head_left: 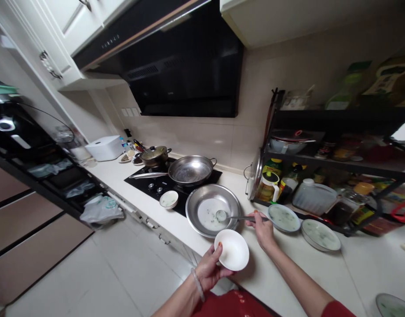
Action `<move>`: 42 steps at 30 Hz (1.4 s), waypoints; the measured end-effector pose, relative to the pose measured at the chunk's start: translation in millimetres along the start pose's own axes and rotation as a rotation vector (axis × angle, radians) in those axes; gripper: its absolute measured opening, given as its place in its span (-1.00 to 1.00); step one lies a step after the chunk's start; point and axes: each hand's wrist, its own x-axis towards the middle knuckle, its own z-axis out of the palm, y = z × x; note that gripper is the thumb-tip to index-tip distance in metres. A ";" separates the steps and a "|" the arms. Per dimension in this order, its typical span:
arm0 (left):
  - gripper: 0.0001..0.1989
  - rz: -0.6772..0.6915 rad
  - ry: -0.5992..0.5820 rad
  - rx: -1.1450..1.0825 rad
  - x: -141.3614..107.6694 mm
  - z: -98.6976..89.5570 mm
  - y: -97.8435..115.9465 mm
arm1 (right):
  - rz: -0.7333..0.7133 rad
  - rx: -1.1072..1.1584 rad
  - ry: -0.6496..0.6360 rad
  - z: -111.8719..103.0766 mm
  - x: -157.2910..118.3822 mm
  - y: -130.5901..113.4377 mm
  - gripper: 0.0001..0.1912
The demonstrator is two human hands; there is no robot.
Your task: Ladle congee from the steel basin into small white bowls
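My left hand (210,266) holds a small white bowl (233,250) by its rim and underside, with nothing but a faint smear inside. My right hand (263,231) grips the handle of a metal ladle (221,215), whose cup rests low in a wide steel basin (233,200). A little whitish soup with green bits lies in the basin. Filled bowls of the same soup stand around: a small one (168,199) left of the basin, and two larger ones (283,218) (321,235) right of my right hand.
Behind the basin, a steel wok (191,169) and a lidded pot (154,156) sit on the black stove (136,182). A black rack (347,165) with bottles and jars stands at the right. Another soup bowl (395,306) is at the lower right corner. The range hood (189,61) hangs above.
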 end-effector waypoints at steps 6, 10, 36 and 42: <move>-0.28 0.018 0.004 -0.022 -1.6 3.4 1.6 | -0.018 0.045 -0.011 0.7 1.4 -9.4 -0.58; -0.32 0.033 -0.004 -0.027 -0.8 5.8 2.0 | -0.012 0.075 -0.020 -0.3 0.5 -20.7 -0.56; -0.38 0.035 0.010 -0.054 -8.3 10.4 10.9 | -0.016 0.120 -0.027 -4.4 -13.3 -67.9 -0.53; -0.41 0.048 -0.011 -0.075 -8.3 12.1 14.2 | -0.007 0.124 -0.086 -22.7 -31.7 -105.2 -0.57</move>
